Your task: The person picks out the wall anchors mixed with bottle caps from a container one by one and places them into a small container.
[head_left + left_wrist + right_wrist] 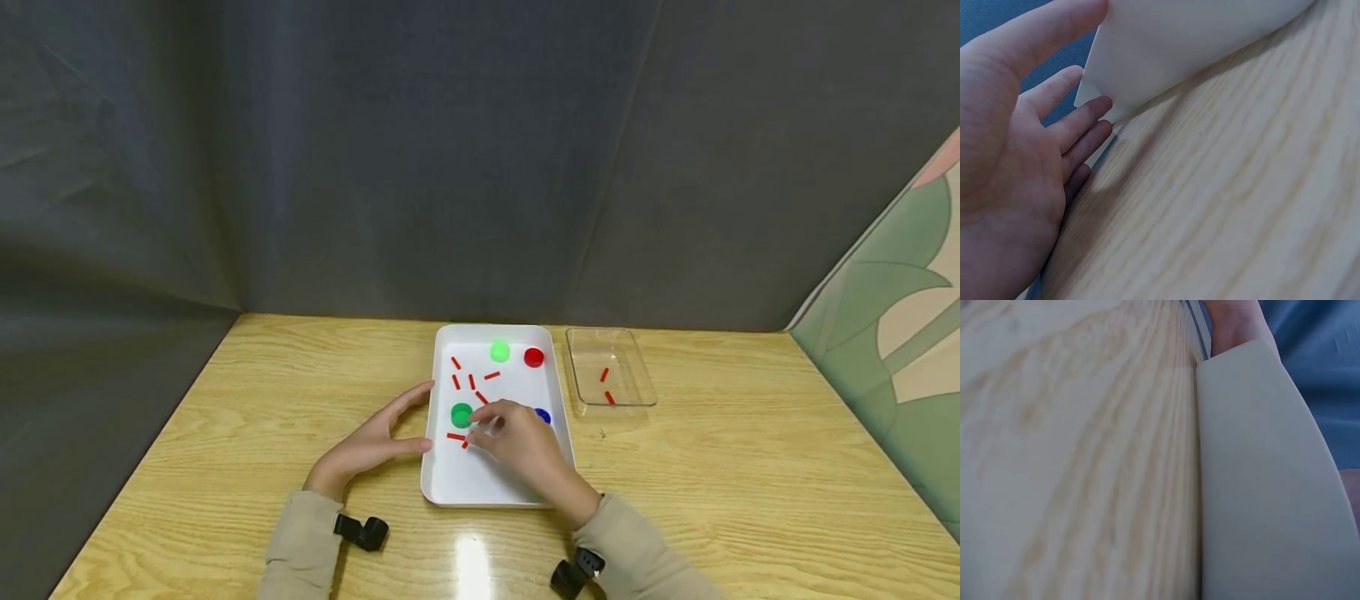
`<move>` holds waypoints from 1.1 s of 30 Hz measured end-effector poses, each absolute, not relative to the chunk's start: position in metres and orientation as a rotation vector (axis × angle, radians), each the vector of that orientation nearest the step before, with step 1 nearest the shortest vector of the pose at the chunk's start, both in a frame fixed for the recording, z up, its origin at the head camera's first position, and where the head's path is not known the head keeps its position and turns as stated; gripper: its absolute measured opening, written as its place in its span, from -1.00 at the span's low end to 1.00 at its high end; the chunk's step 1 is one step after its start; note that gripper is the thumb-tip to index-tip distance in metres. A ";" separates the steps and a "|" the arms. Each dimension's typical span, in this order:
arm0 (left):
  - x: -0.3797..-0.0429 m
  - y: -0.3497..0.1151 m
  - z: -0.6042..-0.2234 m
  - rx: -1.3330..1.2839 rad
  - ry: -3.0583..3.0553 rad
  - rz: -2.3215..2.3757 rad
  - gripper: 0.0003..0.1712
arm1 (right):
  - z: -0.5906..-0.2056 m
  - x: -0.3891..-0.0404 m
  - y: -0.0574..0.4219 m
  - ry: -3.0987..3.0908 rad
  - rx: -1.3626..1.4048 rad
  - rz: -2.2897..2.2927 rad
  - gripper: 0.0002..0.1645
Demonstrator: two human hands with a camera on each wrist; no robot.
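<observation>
A white tray (502,487) lies on the table with several short red sticks (492,376) scattered in it. My left hand (371,442) is at its left side, thumb and fingers spread, fingertips right at the rim. In the left wrist view the left hand (1022,150) shows its palm beside the tray wall (1166,50). Over the tray, my right hand (521,437) reaches down with thumb and forefinger bent and a gap between their tips. Those tips are close to a green round cap (461,415) and a red stick (465,444).
At the tray's far end sit a light green cap (500,351) and a red cap (534,357). A blue cap (543,415) is partly hidden by the right hand. To the right stands a clear plastic box (637,367) with two red sticks (604,375). Dark cloth (435,167) hangs behind.
</observation>
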State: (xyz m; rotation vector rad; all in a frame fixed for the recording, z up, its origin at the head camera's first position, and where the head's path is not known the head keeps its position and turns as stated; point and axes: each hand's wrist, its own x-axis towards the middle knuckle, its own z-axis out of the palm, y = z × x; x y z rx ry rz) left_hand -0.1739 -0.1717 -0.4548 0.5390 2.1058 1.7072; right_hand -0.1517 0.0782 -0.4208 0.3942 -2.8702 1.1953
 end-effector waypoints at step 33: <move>-0.190 -0.161 -0.464 0.561 2.115 1.694 -0.04 | -0.441 -0.162 0.078 -2.930 0.431 1.024 -0.87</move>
